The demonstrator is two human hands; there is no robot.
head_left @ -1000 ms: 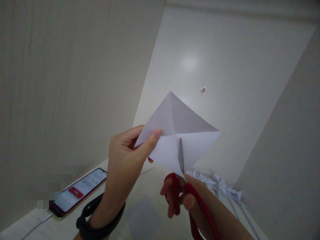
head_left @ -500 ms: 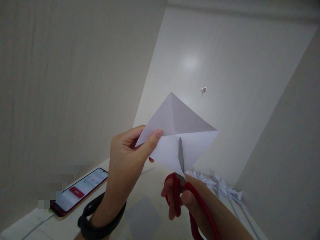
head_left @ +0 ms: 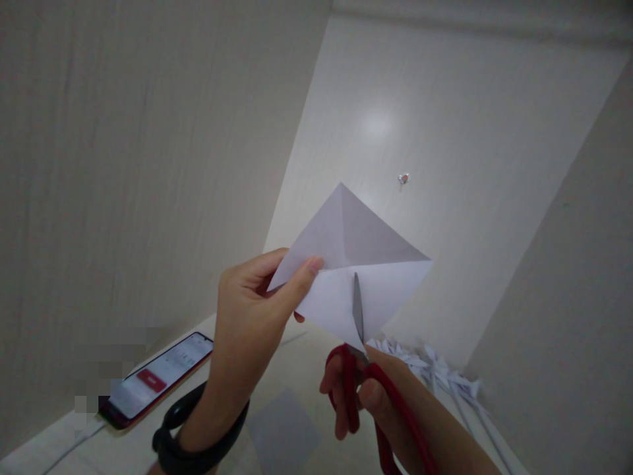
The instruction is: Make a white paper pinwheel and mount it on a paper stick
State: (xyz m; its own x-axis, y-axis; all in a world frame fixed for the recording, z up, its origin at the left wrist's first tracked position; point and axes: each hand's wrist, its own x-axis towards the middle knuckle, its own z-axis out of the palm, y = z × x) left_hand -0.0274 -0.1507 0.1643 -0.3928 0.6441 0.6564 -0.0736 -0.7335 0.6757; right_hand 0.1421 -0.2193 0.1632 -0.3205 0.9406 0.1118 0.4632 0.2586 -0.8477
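Observation:
My left hand (head_left: 250, 316) pinches the left corner of a folded white paper (head_left: 353, 264), a diamond shape with creases, and holds it up in front of the wall. My right hand (head_left: 368, 392) grips red-handled scissors (head_left: 363, 376) from below. Their metal blade (head_left: 357, 310) lies up against the lower half of the paper, along its middle crease. A black band sits on my left wrist (head_left: 198, 432).
A phone (head_left: 155, 379) with a lit screen lies on the pale table at lower left, with a white cable running off its end. A pile of white folded paper pieces (head_left: 430, 373) lies at the table's back right. A grey square (head_left: 283, 432) lies on the table beneath my hands.
Almost nothing has moved; the paper and scissors have shifted only very slightly and both hands keep their grip.

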